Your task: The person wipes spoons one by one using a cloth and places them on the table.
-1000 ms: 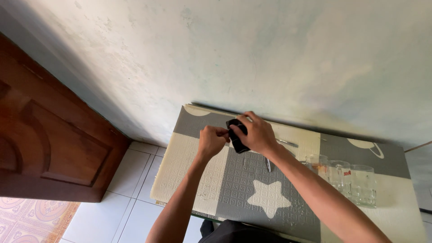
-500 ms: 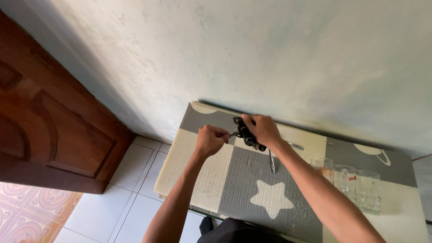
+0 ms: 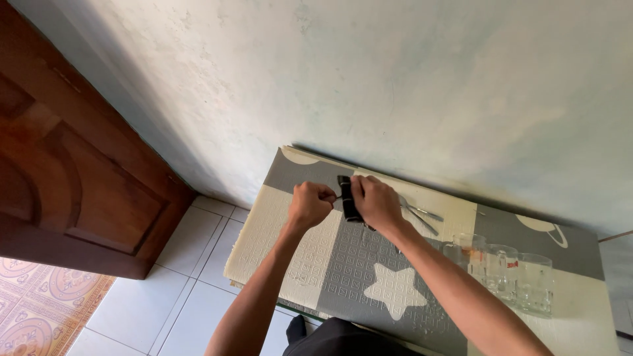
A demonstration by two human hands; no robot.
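My right hand (image 3: 377, 203) grips a dark folded cloth (image 3: 347, 195) above the back of a table covered by a grey and cream foam mat (image 3: 343, 264). My left hand (image 3: 310, 204) is closed just to the left of the cloth, pinching something thin and metallic that runs into the cloth; most of it is hidden. Metal cutlery (image 3: 422, 214) lies on the mat just right of my right hand.
Three glass mugs (image 3: 504, 269) stand in a row at the right of the mat. A pale wall rises behind the table. A brown wooden door (image 3: 72, 178) is at the left, with white floor tiles (image 3: 178, 290) below.
My hands have come closer together, and the cloth has turned more upright in my right hand. The piece of cutlery that lay below my right hand is now hidden behind my arm.
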